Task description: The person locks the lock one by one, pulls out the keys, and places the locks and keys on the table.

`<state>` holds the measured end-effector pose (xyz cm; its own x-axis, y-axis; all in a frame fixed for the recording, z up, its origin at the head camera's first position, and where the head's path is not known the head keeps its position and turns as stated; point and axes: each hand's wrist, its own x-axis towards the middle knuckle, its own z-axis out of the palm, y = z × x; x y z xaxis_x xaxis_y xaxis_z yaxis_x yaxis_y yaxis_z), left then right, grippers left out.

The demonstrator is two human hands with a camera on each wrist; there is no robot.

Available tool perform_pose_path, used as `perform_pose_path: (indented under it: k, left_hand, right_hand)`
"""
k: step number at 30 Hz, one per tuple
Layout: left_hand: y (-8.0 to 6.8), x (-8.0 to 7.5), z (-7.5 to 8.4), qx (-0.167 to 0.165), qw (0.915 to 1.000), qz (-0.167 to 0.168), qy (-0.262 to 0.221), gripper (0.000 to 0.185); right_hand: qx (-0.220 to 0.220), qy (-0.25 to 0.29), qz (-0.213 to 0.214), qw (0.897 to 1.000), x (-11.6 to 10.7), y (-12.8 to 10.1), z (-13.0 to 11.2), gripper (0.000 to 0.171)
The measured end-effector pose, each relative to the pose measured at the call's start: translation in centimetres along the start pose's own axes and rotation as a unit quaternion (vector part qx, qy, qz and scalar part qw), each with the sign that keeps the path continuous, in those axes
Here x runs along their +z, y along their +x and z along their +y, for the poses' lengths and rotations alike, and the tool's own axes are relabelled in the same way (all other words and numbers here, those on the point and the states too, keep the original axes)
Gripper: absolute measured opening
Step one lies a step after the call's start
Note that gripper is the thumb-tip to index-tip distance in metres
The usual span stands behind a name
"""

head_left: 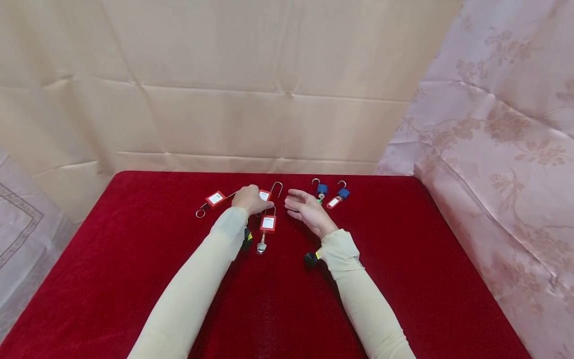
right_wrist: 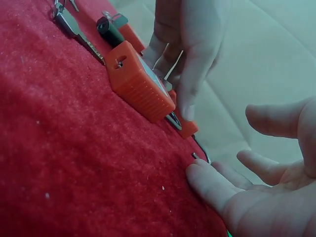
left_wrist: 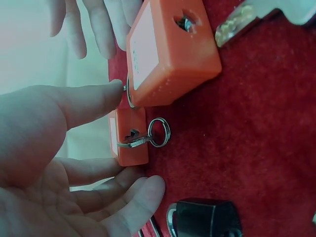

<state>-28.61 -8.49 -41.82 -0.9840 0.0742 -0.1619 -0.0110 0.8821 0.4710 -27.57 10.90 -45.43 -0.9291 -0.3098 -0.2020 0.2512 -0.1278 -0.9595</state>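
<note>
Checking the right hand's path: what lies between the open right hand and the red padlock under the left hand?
Head view: only bare red cloth separates the right hand from the red padlock and its long shackle; the left hand touches that padlock.

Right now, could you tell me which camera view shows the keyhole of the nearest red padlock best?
The left wrist view: the nearest red padlock fills the frame, its keyhole facing the camera. The right wrist view shows it at an angle, the keyhole small. The head view shows it tiny, with no keyhole visible.
</note>
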Motion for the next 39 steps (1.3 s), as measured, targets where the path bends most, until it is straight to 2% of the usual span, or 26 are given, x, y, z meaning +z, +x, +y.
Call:
perform_pose_path:
  k: [10,15,25,32,39]
  left_hand:
    - [0.9,0.3,0.0,-0.019,0.9994,0.017,0.022,0.045]
    - [0.7,0.1,-0.2,-0.024,0.9993,0.030,-0.003,0.044]
    - [0.3,0.4,-1.1,-0.031,0.9956,0.042,-0.078,0.028]
    - [-0.1,0.3,-1.4,0.012,0.9896,0.084,-0.116,0.039]
    - [-2.1,0.3,-0.5,0.061,0.9740,0.118,-0.184,0.045]
  right_hand:
    - [0.006,0.001,0.001,1.000,-0.1,0.0,-0.1,0.053]
    - [0.006,0.002,0.002,1.000,0.0,-0.2,-0.3,0.053]
    - [0.009,-0.002,0.003,1.000,-0.2,-0.2,0.0,0.053]
    - [-0.004,0.009,-0.006,1.000,-0.2,-0.4,-0.5,0.054]
    - [-0.035,0.020,0.002,0.999,-0.1,-1.0,-1.9,0.055]
